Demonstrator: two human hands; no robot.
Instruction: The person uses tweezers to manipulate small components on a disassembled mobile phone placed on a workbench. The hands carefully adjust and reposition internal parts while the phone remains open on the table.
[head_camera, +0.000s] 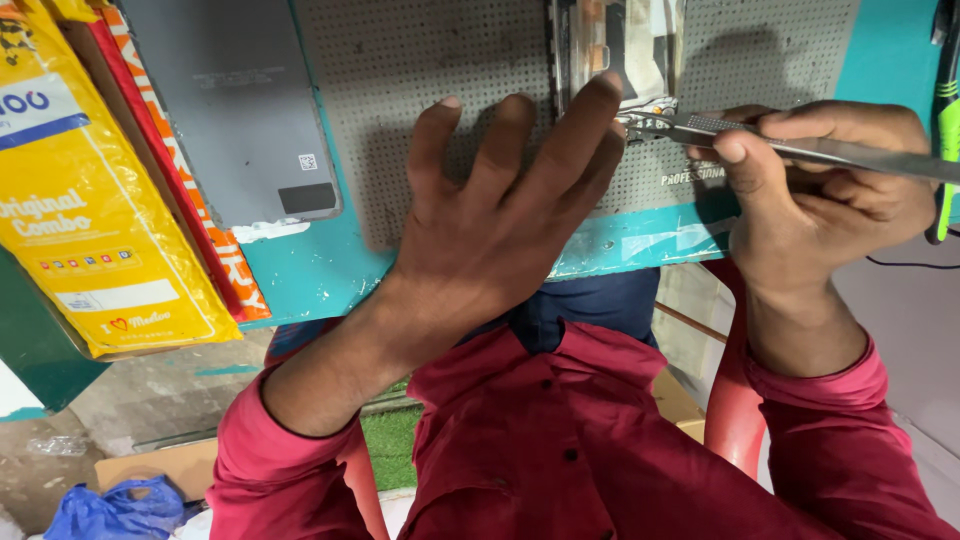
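Observation:
My left hand (500, 210) lies flat, fingers spread, on a grey perforated work mat (400, 60). Its longest fingertip rests on the lower edge of an opened phone (620, 40) whose inner parts show. My right hand (830, 190) pinches metal tweezers (790, 148) that point left. The tweezers' tip touches the phone's bottom edge, just beside my left fingertip. Both arms wear red sleeves.
A grey device back cover (230, 100) lies on the mat's left part. A yellow package (90, 200) and an orange box (190, 190) lean at the far left. A green-handled tool (945, 120) sits at the right edge. The teal table edge (320, 270) runs in front of me.

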